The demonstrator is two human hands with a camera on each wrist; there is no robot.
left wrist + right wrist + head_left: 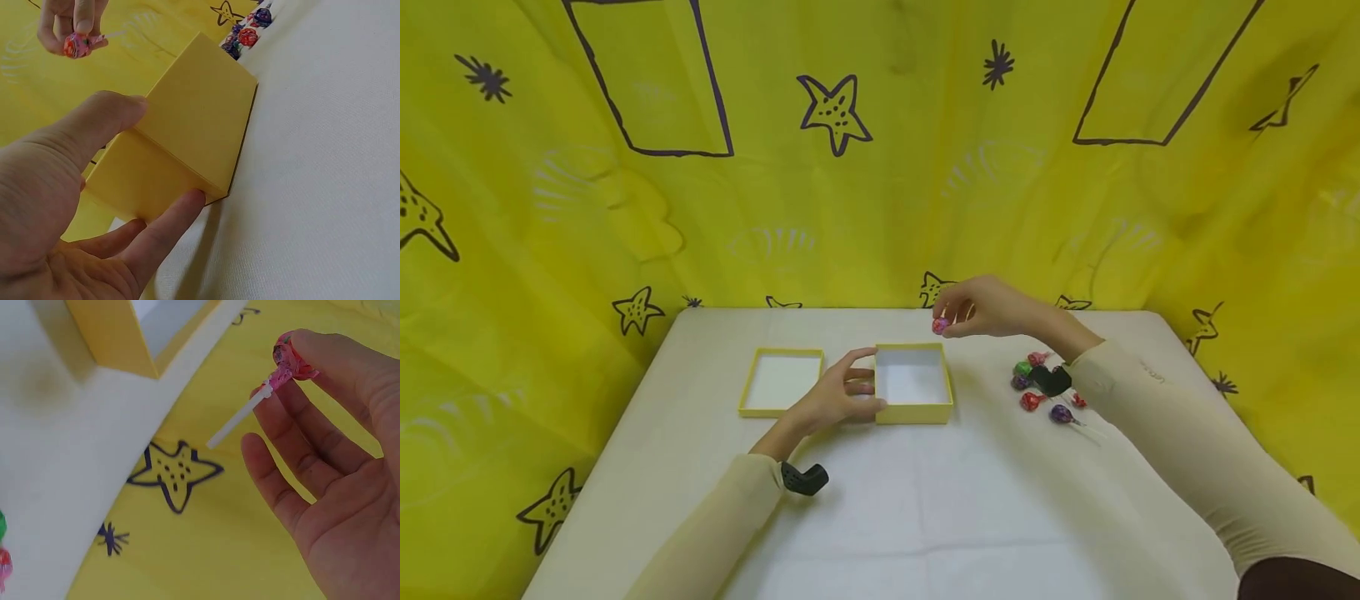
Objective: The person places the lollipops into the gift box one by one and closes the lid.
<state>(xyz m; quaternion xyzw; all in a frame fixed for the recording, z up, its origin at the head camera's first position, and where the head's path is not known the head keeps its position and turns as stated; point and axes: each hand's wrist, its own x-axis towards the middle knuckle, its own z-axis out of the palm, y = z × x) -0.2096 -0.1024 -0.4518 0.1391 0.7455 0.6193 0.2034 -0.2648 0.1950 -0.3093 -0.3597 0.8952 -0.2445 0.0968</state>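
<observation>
A yellow curtain (pixel 880 200) with dark starfish drawn on it lines the left, far and right sides of a white table (pixel 880 517). Leftmost on the table lies the lid (pixel 760 412), shallow and yellow-rimmed, its white inside facing up. Just right of it is the left hand (pixel 837 396), its arm in a pale sleeve (pixel 715 525) with a dark band (pixel 805 479) at the wrist. This hand grips the left end of the box (pixel 917 414), thumb at the near left corner and bent fingers along the left wall. The box is yellow, open at the top and white within, standing flat on the table.

Past the box's far right corner and above the table, the right hand (pixel 988 308) pinches a pink lollipop (pixel 940 326) by its wrapped head, between thumb and forefinger. The lollipop is raised clear of the box, its white stick jutting out; the remaining fingers bend loosely.

Farther right, well apart from the box, more lollipops (pixel 1032 402) lie clustered: red, pink, green (pixel 1022 367) and purple. The right wrist's band (pixel 1051 381) partly hides them. One purple lollipop (pixel 1062 414) lies nearest, its stick pointing right.
</observation>
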